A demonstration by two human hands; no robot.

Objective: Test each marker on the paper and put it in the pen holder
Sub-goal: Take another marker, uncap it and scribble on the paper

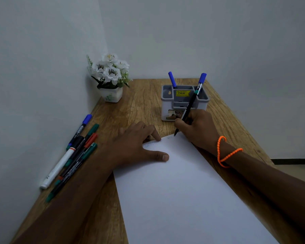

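Wooden table (143, 103), head view. Paper (183, 191) lies from near edge toward centre. Left hand (136, 145) flat, fingers straight, pressing paper's far left corner. Right hand (199, 127) fingers clamped round black marker (189, 106), tip touching paper's far edge; faint marks there. Holder (183, 101) near far right corner, just beyond right hand, two blue-capped markers (172, 79) standing inside. Loose markers (74, 155) along left edge by wall. Flowerpot (111, 78) at far left corner.
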